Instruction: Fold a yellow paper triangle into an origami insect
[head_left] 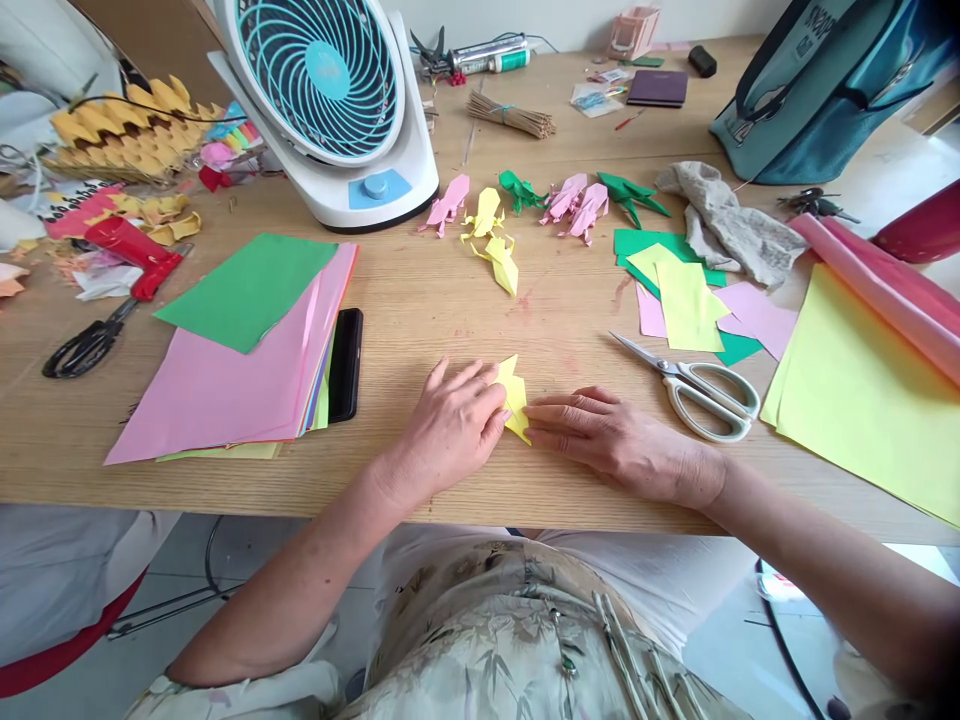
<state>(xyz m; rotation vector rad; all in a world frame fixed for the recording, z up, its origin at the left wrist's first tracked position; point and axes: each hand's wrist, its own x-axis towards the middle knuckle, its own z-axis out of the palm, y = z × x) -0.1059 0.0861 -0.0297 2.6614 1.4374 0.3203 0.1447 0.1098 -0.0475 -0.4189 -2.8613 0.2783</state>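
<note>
A small folded piece of yellow paper (514,396) lies on the table between my hands, creased and pointed at its top and bottom. My left hand (459,420) is curled over its left side, with the thumb and fingers pressing it, so that part is hidden. From the right, my right hand (611,440) reaches in with its fingers stretched out and lying flat, the tips touching the paper's lower right edge. White-handled scissors (709,398) lie to the right of my right hand, blades pointing up and left. Beyond my hands is a folded yellow paper frog (501,262).
Several pink, yellow and green folded paper figures (556,200) stand farther back. Coloured sheets (232,375) and a black phone (346,365) lie left; cut pieces (686,300) and yellow sheets (862,400) lie right. A fan (375,190), grey cloth (739,225) and blue bag (817,100) stand behind.
</note>
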